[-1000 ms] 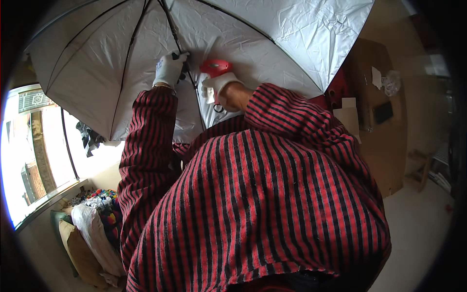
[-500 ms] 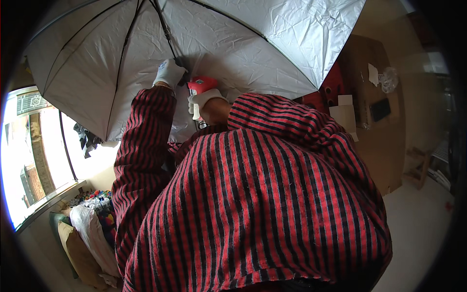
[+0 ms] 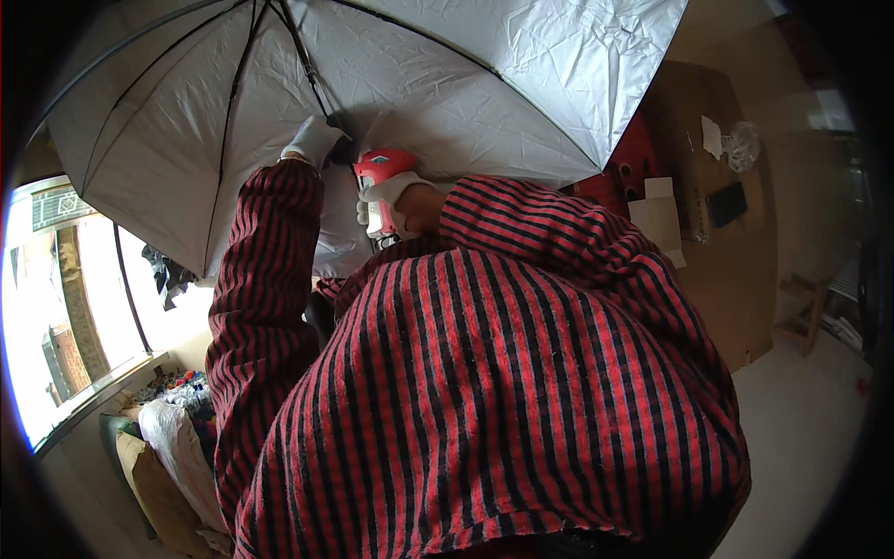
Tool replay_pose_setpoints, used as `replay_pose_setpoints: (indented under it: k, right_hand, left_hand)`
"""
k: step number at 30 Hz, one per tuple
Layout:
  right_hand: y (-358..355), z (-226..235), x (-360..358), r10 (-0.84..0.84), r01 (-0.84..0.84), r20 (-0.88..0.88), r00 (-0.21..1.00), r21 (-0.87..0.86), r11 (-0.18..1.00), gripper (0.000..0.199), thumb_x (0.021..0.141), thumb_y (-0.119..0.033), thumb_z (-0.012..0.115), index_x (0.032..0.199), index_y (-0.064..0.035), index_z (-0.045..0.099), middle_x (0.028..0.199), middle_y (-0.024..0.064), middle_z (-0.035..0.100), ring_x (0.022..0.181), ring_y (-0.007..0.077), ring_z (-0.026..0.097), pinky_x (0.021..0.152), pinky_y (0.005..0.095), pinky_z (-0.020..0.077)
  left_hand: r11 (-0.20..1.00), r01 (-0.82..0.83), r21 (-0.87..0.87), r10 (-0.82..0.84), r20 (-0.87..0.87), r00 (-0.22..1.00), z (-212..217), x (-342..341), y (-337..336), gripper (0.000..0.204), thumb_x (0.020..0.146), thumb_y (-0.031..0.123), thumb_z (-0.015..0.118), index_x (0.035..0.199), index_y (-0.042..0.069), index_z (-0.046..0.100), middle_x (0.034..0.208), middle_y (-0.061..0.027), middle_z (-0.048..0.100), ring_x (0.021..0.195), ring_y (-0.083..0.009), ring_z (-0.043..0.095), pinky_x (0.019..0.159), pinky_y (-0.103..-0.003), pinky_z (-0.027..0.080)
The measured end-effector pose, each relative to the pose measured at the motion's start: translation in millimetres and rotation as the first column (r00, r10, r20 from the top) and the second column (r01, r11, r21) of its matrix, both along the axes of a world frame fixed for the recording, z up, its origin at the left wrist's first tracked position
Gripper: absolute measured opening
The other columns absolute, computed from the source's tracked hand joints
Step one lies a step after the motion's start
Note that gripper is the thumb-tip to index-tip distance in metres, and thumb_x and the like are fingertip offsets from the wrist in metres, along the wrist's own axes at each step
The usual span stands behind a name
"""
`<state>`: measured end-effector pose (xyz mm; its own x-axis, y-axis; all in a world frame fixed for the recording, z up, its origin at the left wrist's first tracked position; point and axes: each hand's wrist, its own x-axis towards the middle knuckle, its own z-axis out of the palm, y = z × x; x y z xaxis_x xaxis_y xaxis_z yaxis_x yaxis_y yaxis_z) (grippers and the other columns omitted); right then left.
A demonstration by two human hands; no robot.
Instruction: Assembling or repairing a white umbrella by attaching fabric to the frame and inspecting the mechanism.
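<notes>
An opened umbrella (image 3: 419, 102) with a silver lining and black ribs spreads over the upper part of the view. My left hand (image 3: 312, 142), in a pale glove, is closed at the lower end of a black umbrella rod (image 3: 307, 65), around a dark piece (image 3: 341, 147) whose shape I cannot make out. Just to the right, my right hand (image 3: 402, 197), also gloved, grips a red and white pistol-shaped tool (image 3: 386, 166). The tool's red head lies close to the dark piece; whether they touch cannot be told. The tool's lower part is partly hidden by my fingers.
On the right stands a brown cardboard surface (image 3: 736, 279) bearing a dark flat phone-like object (image 3: 726, 204), a crumpled clear plastic bag (image 3: 742, 146) and an open white box (image 3: 658, 210). Stuffed sacks (image 3: 172, 438) sit at the lower left below a bright window (image 3: 84, 307).
My left hand has shifted slightly left and its wrist has tilted. The red and white tool shows a little more of its body in my right hand. The umbrella sits slightly further left.
</notes>
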<state>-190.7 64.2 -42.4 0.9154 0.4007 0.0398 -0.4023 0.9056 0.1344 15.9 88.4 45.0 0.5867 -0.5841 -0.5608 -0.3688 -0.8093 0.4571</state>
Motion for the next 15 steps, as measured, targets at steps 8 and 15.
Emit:
replay_pose_setpoints:
  k: [8, 15]
  right_hand:
    - [-16.3, 34.9, -17.2, -0.094, -0.065, -0.376, 0.922, -0.391, 0.918, 0.017, 0.088, -0.01, 0.06, 0.103, -0.0049, 0.052, 0.095, 0.0126, 0.063, 0.09, 0.0304, 0.063, 0.076, 0.0511, 0.0524]
    - [-17.5, 39.9, -17.8, -0.055, -0.059, -0.362, 0.931, -0.297, 0.953, 0.015, 0.089, -0.01, 0.06, 0.101, -0.0051, 0.053, 0.095, 0.0117, 0.061, 0.09, 0.0306, 0.061, 0.079, 0.0515, 0.0507]
  left_hand:
    - [1.0, 0.026, -0.012, -0.026, -0.026, 0.999, 24.5, -22.4, -4.6, 0.021, 0.079, 0.022, 0.069, 0.078, 0.001, 0.07, 0.06, -0.0063, 0.064, 0.047, -0.015, 0.057, 0.04, -0.029, 0.041]
    - [0.991, 0.112, 0.066, -0.105, -0.101, 0.989, 25.7, -16.5, -4.0, 0.022, 0.079, 0.023, 0.066, 0.075, 0.002, 0.071, 0.061, -0.0048, 0.066, 0.046, -0.0117, 0.055, 0.04, -0.027, 0.038]
